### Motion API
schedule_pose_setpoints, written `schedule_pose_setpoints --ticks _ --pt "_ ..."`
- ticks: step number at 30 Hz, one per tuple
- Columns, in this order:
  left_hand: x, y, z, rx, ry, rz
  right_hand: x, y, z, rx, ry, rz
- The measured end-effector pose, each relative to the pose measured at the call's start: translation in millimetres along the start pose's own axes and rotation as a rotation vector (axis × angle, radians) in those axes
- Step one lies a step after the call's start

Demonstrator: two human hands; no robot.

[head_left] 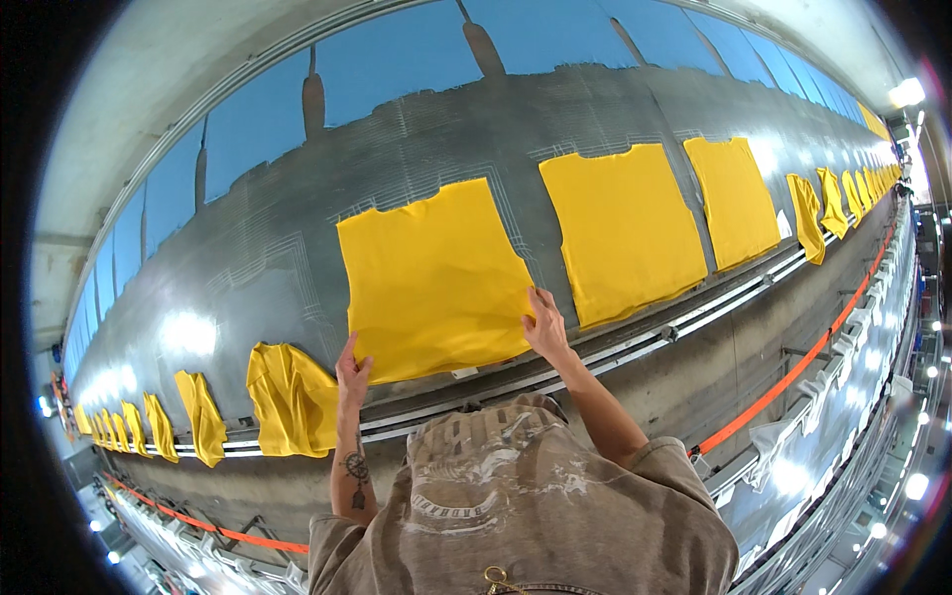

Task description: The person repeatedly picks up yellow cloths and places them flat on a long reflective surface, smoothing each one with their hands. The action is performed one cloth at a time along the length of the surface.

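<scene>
A yellow cut fabric panel (439,275), shaped like a shirt body, lies nearly flat on the long grey printing table (416,141) before me. My left hand (352,370) is at the panel's lower left corner, and my right hand (545,324) is at its lower right edge. Whether the fingers pinch the cloth is hard to tell. Right of it lie a second flat yellow panel (628,230) and a third yellow panel (732,201). A crumpled yellow piece (288,398) hangs over the table edge to the left of my left hand.
Blue fabric panels (401,56) line the table's far side. Metal rails (714,309) run along the near edge. More folded yellow pieces (199,416) sit along the edge at both ends. Behind me are an orange strip (799,379) and another long table (796,461).
</scene>
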State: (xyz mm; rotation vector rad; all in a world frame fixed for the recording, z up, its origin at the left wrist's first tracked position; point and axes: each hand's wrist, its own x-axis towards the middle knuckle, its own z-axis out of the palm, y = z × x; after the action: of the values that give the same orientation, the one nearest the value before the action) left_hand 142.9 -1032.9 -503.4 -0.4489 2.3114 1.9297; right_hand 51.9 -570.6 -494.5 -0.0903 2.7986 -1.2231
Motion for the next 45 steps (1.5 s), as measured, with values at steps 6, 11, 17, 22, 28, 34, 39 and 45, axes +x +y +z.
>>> schedule_pose_setpoints --ticks 6,11,17,22,28,34,39,45 --pt "2 10 7 0.02 -0.024 -0.096 -1 7 -3 -0.058 0.036 -0.069" --pt "-3 6 6 -0.012 0.003 -0.068 -2 9 -2 -0.06 0.023 -0.033" --pt "-2 8 9 0.06 0.024 -0.053 -3 16 0 -0.063 0.056 -0.107" --pt "-3 4 8 0.007 0.034 -0.044 -3 10 0 -0.074 0.014 -0.063" --pt "-3 4 9 0.014 0.036 -0.06 -3 8 -1 -0.098 0.035 -0.075" --pt "-5 16 13 0.054 0.031 -0.069 -4 13 0 -0.106 0.035 -0.077" --pt "-7 17 13 0.013 0.037 -0.082 -4 13 1 -0.111 0.021 -0.071" --pt "-5 20 17 0.031 0.046 -0.097 -4 15 1 -0.109 0.021 -0.07"
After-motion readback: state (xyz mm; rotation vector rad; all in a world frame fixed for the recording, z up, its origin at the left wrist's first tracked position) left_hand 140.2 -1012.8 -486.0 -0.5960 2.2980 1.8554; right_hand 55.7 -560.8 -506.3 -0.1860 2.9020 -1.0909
